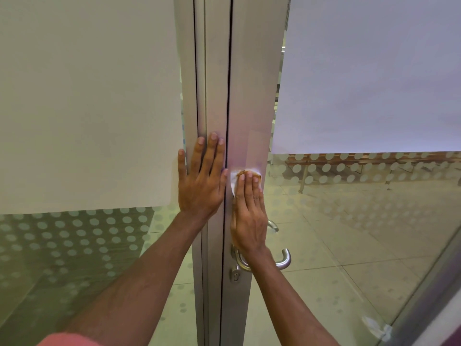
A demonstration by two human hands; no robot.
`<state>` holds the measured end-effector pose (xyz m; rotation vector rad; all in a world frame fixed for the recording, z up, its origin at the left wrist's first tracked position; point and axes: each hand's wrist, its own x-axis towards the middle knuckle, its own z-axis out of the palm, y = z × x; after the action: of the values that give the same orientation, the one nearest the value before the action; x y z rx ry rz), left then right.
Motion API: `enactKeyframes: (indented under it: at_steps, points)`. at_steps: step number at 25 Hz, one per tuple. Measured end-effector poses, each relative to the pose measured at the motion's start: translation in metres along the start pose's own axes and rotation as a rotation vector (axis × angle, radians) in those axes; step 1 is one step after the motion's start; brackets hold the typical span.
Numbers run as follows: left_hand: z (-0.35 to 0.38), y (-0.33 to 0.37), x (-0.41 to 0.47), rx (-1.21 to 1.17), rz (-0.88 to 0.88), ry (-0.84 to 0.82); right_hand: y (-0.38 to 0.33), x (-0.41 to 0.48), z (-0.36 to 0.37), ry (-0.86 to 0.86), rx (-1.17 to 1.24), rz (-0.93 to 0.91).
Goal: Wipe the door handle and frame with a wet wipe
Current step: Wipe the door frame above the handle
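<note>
A silver metal door frame (252, 101) runs up the middle of the view, with a dark vertical gap beside it. My right hand (248, 213) lies flat on this frame with straight fingers, pressing a white wet wipe (234, 181) against the metal; the wipe shows at my fingertips and to their left. Below my right wrist sits the curved silver door handle (283, 259), partly hidden by my forearm, with a keyhole (235, 274) under it. My left hand (202, 181) rests flat, fingers spread, on the neighbouring fixed frame post (199, 96).
Frosted glass panels (87, 103) with dotted bands flank the frame on both sides. Through the right glass (361, 78) a tiled floor (349, 245) and wooden benches (361, 158) are visible. A crumpled white scrap (378, 327) lies on the floor at the lower right.
</note>
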<state>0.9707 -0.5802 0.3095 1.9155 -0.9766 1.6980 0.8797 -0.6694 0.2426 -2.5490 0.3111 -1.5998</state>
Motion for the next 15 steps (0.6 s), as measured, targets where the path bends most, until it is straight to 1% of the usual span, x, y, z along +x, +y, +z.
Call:
enactKeyframes:
  at_steps: [2,5,6,8,11,13,15]
  points:
    - [0.0,0.001,0.0,0.002,0.003,0.0,-0.005,0.002,0.002,-0.001,0.008,0.03]
    - [-0.001,0.001,0.001,0.011,0.008,-0.006,0.004,-0.016,0.002,-0.099,-0.075,-0.113]
    - [-0.001,0.0,0.001,0.009,0.004,-0.008,0.011,-0.026,-0.001,-0.126,-0.1,-0.123]
    - [0.0,0.0,0.0,0.008,0.001,-0.008,0.022,-0.042,-0.011,-0.156,-0.118,-0.067]
    - [-0.001,0.002,0.0,0.015,0.0,-0.002,0.012,-0.022,-0.01,-0.116,-0.076,0.003]
    - [-0.001,0.002,0.0,0.024,0.005,0.0,-0.002,-0.004,-0.005,-0.087,-0.045,-0.029]
    - [-0.001,0.001,0.001,0.027,0.002,-0.005,-0.005,-0.006,-0.002,-0.09,-0.057,-0.084]
